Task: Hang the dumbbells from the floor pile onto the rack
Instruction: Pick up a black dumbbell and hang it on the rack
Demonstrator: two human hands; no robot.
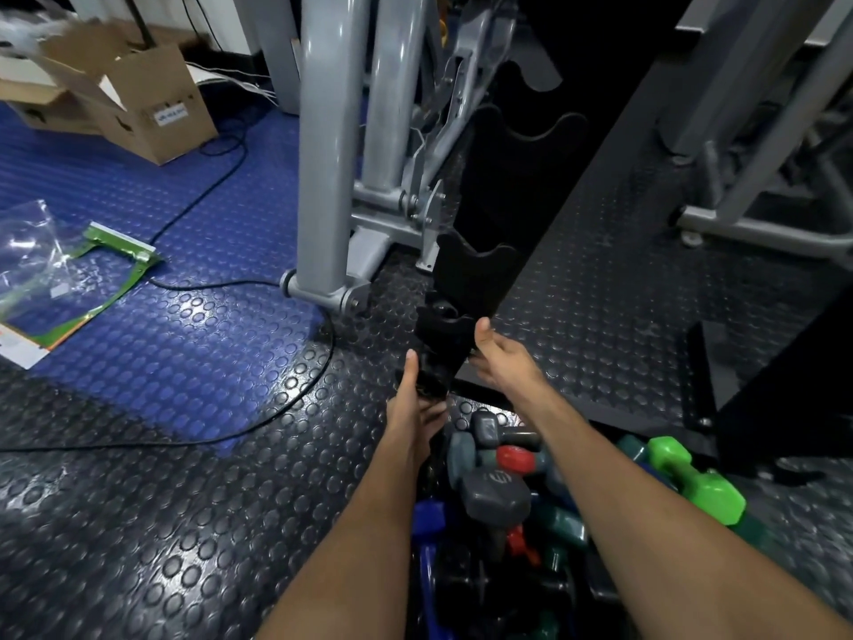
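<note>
1. I see both of my hands reaching forward to the low end of the black rack point(480, 279), which slants from the near centre of the floor up toward the far right.
2. My left hand point(413, 408) is at the rack's lowest part, thumb stretched up along its left side and fingers curled under a dark piece there; I cannot tell whether that piece belongs to the rack or is a separate thing.
3. My right hand point(501, 358) grips the right edge of the rack just above, thumb pointing up against the black panel, fingers wrapped behind it out of sight.
4. The rack's curved cradles that I can see hold nothing.
5. The dumbbells point(503, 482) lie in a heap on the floor between my forearms, near to me: grey, teal, red and blue ones jumbled together and touching.
6. A bright green dumbbell point(697, 478) rests at the right edge of the heap, just beside my right forearm.
7. The studded floor mat point(161, 478) is dark close to me and blue at the far left.
8. A black cable point(258, 422) runs across the mat on the left.
9. Farther left lie an open cardboard box point(152, 108) and some clear plastic packaging point(55, 265).
10. Grey machine frames point(323, 145) stand behind the rack.
</note>
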